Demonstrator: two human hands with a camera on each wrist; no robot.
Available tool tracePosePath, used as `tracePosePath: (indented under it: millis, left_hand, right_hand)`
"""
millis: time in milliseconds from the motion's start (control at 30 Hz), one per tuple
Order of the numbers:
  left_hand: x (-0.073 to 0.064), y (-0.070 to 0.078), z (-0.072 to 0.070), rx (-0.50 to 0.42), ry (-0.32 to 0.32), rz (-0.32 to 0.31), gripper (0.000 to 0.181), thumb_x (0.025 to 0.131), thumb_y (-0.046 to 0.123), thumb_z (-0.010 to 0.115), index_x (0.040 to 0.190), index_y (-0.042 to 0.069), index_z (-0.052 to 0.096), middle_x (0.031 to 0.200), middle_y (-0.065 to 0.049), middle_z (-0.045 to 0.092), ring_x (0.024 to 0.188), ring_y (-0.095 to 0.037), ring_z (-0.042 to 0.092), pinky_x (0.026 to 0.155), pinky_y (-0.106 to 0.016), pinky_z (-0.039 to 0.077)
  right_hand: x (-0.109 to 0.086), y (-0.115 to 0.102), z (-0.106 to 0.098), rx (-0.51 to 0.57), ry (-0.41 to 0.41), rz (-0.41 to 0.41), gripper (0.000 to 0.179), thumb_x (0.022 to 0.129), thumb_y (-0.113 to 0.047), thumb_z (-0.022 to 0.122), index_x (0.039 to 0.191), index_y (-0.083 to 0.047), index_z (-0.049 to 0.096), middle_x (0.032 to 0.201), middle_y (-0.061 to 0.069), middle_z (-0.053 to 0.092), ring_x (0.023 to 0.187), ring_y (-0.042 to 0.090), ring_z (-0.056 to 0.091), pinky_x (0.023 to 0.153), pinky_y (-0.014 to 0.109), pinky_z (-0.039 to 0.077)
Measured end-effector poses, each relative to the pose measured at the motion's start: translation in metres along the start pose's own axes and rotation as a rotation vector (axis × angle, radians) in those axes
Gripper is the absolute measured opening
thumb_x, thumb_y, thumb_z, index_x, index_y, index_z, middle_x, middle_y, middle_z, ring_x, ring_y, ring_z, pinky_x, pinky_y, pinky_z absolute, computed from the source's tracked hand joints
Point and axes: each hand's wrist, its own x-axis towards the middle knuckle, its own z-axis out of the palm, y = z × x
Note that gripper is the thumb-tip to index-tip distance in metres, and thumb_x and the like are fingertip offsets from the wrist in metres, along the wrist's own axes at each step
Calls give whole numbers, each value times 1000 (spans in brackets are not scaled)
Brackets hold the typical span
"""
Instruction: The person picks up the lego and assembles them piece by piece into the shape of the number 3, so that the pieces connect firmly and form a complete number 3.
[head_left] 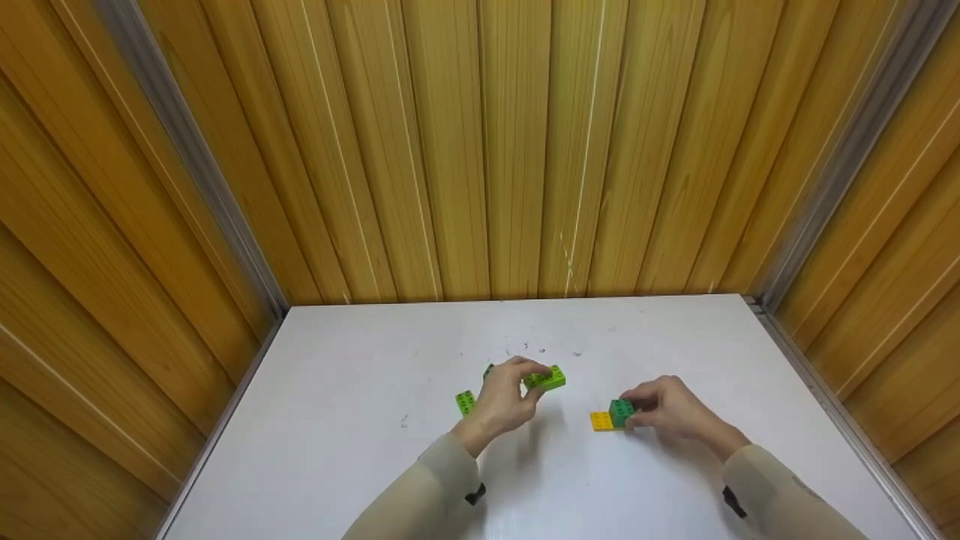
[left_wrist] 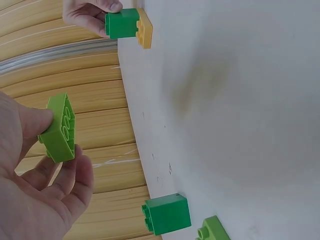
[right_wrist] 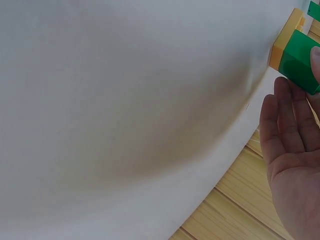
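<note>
My left hand (head_left: 501,397) pinches a lime green toy brick (head_left: 555,378) between thumb and fingers, raised above the white table. In the left wrist view, the hollow underside of that lime brick (left_wrist: 67,125) shows. Over to the right, my right hand (head_left: 670,409) grips a dark green brick (head_left: 621,412) on the right part of a flat yellow brick (head_left: 601,421). The yellow brick's left studs stay uncovered. From the right wrist, the green brick (right_wrist: 298,60) appears against the yellow brick (right_wrist: 285,40); whether they are fully pressed together I cannot tell.
A second lime brick (head_left: 465,402) lies on the table (head_left: 360,375) left of my left hand. Another dark green brick (left_wrist: 169,214) stands near it, mostly hidden behind that hand in the head view. Wood-patterned walls (head_left: 517,150) enclose the table's back and sides.
</note>
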Motion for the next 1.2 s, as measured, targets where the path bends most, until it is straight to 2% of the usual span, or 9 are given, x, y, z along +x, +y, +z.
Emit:
tracePosePath:
  millis: [333, 533, 767, 933, 1067, 1200]
  left_hand:
    - [5, 8, 11, -11, -18, -34, 29, 104, 9, 76, 131, 19, 83, 135, 0, 80, 130, -20, 75, 114, -43, 62]
    - [6, 15, 18, -9, -41, -51, 30, 104, 10, 76, 131, 21, 83, 135, 4, 79, 128, -17, 75, 115, -41, 61]
    - [8, 23, 29, -16, -77, -86, 30, 105, 12, 76, 131, 26, 83, 135, 7, 77, 126, -15, 72, 116, -42, 59]
    - [10, 28, 35, -29, -97, -108, 30, 106, 14, 76, 131, 29, 83, 138, 8, 77, 130, -16, 70, 122, -47, 55]
    - [12, 30, 38, -39, -113, -131, 30, 107, 16, 75, 131, 32, 83, 139, 11, 76, 132, -15, 69, 125, -48, 53]
    - [13, 31, 42, -26, -126, -135, 29, 106, 16, 77, 131, 31, 83, 137, 12, 76, 130, -14, 69, 124, -45, 54]
  right_hand:
    - [0, -2, -1, -5, -7, 31, 40, 91, -16, 93, 129, -10, 85, 126, 10, 85, 107, 18, 71, 87, 16, 55]
    - [-1, -2, -1, -15, -6, 25, 39, 91, -16, 93, 128, -10, 85, 124, 9, 85, 106, 15, 71, 88, 18, 56]
    - [1, -2, 0, -23, -13, 5, 36, 92, -15, 91, 127, -11, 85, 124, 8, 85, 109, 20, 74, 90, 17, 57]
    - [1, -2, 1, -36, -10, -24, 34, 92, -12, 91, 125, -9, 86, 120, 8, 86, 106, 19, 75, 88, 16, 59]
    - [1, -5, 0, -53, -5, -39, 32, 91, -10, 91, 123, -9, 86, 118, 7, 86, 106, 19, 75, 93, 28, 66]
    - [1, -7, 0, -78, -10, -41, 31, 92, -10, 91, 122, -10, 86, 118, 6, 86, 108, 20, 77, 99, 47, 68]
